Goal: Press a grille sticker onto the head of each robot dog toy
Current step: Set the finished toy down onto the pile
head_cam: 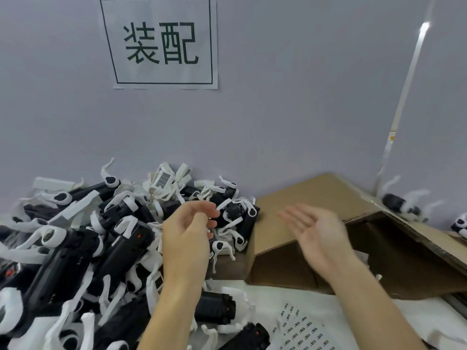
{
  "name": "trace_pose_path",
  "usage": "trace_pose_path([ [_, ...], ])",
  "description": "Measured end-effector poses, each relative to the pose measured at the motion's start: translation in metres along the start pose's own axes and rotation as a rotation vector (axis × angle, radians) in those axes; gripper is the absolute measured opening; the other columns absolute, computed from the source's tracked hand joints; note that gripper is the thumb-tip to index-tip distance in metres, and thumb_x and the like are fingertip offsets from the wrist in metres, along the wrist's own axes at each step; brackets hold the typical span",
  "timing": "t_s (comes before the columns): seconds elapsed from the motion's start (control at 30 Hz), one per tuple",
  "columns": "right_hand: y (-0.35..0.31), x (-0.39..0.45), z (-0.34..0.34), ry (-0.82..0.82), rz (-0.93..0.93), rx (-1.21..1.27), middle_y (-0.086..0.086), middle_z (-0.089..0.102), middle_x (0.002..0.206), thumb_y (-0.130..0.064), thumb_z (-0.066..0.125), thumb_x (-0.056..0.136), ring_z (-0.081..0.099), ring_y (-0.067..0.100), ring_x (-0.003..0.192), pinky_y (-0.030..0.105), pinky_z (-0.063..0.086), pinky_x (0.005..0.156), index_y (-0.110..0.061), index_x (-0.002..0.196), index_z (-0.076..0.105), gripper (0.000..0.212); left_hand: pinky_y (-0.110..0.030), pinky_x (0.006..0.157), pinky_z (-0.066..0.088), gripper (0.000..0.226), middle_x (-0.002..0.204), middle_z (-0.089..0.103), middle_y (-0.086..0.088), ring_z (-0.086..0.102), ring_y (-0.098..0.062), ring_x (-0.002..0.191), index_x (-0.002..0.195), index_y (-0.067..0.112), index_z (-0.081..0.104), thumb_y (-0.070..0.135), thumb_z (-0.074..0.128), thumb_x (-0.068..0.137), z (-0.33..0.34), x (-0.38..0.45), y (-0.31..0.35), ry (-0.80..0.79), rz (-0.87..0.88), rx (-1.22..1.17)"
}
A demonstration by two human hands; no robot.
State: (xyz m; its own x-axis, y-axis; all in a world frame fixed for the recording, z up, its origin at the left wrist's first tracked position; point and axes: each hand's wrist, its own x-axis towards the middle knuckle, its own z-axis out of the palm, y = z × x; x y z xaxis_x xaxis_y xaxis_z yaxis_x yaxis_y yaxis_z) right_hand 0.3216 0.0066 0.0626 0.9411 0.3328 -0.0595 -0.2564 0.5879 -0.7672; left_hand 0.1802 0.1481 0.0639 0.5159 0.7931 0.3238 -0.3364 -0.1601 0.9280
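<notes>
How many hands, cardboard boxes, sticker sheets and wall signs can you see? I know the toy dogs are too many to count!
Hands: 2, the left hand and the right hand
Cardboard box: 1
Sticker sheet: 1
Wall sign: 1
Total: 5
The pile of robot dog toys is too tangled to count.

The robot dog toys (75,248) heaped along the table's left edge are black-bodied with white legs, some showing small red dots. The sticker sheet (300,332) is white with rows of dark grille marks. The cardboard box (316,198) is brown.
</notes>
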Motion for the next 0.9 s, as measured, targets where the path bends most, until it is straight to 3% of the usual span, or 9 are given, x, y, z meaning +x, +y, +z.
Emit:
trace_pose_path([
  [0.07,0.019,-0.011,-0.003,-0.076,0.004,-0.249,0.019,0.075,0.104,0.001,0.040,0.103,0.075,0.027,0.090,0.026,0.058,0.067,0.003,0.117,0.063,0.027,-0.017,0.059,0.052,0.036,0.080,0.075,0.002,0.068,-0.009,0.072,0.083,0.016,0.074,-0.003,0.046,0.094,-0.002,0.002,-0.001,-0.032,-0.018,0.011],
  [0.17,0.035,-0.019,-0.010,-0.194,-0.038,-0.734,0.001,0.079,0.087,-0.002,0.043,0.103,0.076,0.014,0.080,0.021,0.054,0.063,-0.014,0.103,0.074,0.034,-0.014,0.056,0.050,0.033,0.080,0.075,0.003,0.067,-0.008,0.069,0.084,0.018,0.073,0.001,0.048,0.095,-0.006,0.007,-0.007,-0.101,-0.061,0.158],
  [0.37,0.049,-0.019,-0.017,-0.336,-0.214,-1.170,-0.010,0.076,0.082,-0.012,0.058,0.097,0.071,0.002,0.076,0.016,0.054,0.068,-0.036,0.091,0.071,0.028,-0.007,0.057,0.042,0.020,0.097,0.067,0.010,0.060,0.002,0.077,0.107,0.022,0.068,0.013,0.053,0.099,-0.016,0.010,-0.036,-0.308,0.057,0.791],
  [0.47,0.065,-0.018,-0.014,-0.353,-0.297,-1.250,-0.011,0.072,0.088,-0.016,0.063,0.095,0.066,-0.002,0.080,0.007,0.049,0.064,-0.037,0.094,0.070,0.023,-0.006,0.060,0.044,0.021,0.088,0.063,0.009,0.059,0.002,0.072,0.106,0.018,0.069,0.008,0.052,0.098,-0.016,0.009,-0.036,-0.226,0.160,0.818],
  [0.53,0.079,-0.015,-0.004,-0.382,-0.345,-1.322,-0.013,0.068,0.098,-0.021,0.065,0.095,0.064,-0.001,0.083,0.005,0.046,0.065,-0.031,0.112,0.069,0.020,-0.006,0.057,0.044,0.021,0.078,0.063,0.007,0.061,0.002,0.061,0.100,0.016,0.067,0.004,0.049,0.098,-0.017,0.009,-0.031,-0.162,0.187,0.749],
  [0.6,0.089,-0.007,0.011,-0.444,-0.393,-1.441,-0.008,0.063,0.122,-0.025,0.066,0.095,0.060,0.002,0.101,0.009,0.047,0.078,-0.025,0.134,0.058,0.039,-0.007,0.057,0.045,0.021,0.076,0.063,0.008,0.060,0.008,0.065,0.098,0.018,0.065,0.006,0.048,0.099,-0.018,0.010,-0.028,-0.129,0.192,0.718],
  [0.7,0.098,0.004,0.038,-0.496,-0.460,-1.667,-0.003,0.054,0.143,-0.028,0.066,0.096,0.053,0.019,0.128,0.039,0.049,0.103,-0.026,0.147,0.047,0.055,-0.016,0.066,0.051,0.020,0.083,0.063,0.011,0.061,0.000,0.075,0.101,0.021,0.066,0.012,0.049,0.099,-0.021,0.010,-0.027,-0.117,0.184,0.723],
  [0.8,0.102,0.013,0.052,-0.555,-0.402,-1.685,0.002,0.064,0.134,-0.018,0.064,0.097,0.060,0.020,0.123,0.042,0.053,0.098,-0.027,0.141,0.058,0.045,-0.032,0.075,0.056,0.018,0.085,0.063,0.011,0.061,-0.004,0.079,0.103,0.021,0.066,0.013,0.050,0.099,-0.022,0.009,-0.029,-0.133,0.175,0.716],
  [0.9,0.100,0.019,0.052,-0.560,-0.356,-1.657,0.006,0.069,0.115,-0.010,0.066,0.094,0.065,0.018,0.107,0.037,0.054,0.091,-0.013,0.119,0.070,0.025,-0.028,0.071,0.054,0.017,0.084,0.062,0.011,0.060,-0.003,0.079,0.101,0.023,0.064,0.013,0.050,0.100,-0.023,0.009,-0.029,-0.134,0.190,0.706],
])
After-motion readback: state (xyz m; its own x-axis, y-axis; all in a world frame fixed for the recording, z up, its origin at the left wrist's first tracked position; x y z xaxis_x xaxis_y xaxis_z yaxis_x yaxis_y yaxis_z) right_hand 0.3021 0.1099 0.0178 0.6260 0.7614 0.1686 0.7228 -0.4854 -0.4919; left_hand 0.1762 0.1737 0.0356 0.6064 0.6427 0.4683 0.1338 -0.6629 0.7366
